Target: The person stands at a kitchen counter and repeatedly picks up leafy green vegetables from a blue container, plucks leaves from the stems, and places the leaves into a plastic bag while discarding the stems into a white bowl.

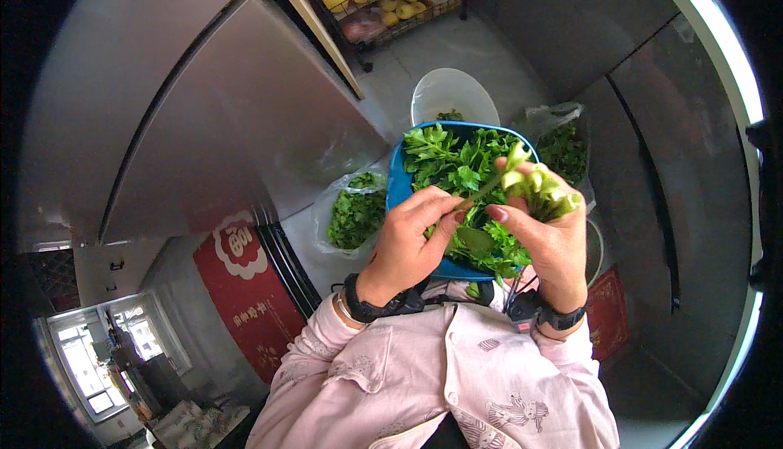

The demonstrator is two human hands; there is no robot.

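Observation:
A blue plastic basin (397, 183) filled with leafy green celery (468, 158) stands before me at lap height. My right hand (553, 235) grips a bunch of celery stalks (541, 192), their pale cut ends pointing up, above the basin's right side. Between the thumb and fingers of my left hand (416, 232) is a thin green celery stalk (480, 194), which runs up to the bunch in my right hand. Leaves hang below both hands, and part of the basin is hidden behind them. Note on sides: my left hand is on the picture's left.
Beyond the basin stands a white bucket (456, 91) with some greens inside. Clear plastic bags of leafy greens lie left (358, 216) and right (560, 149). A wire rack (404, 27) holds yellow fruit. Refrigerator doors (244, 106) rise at left, dark cabinet fronts (679, 143) at right.

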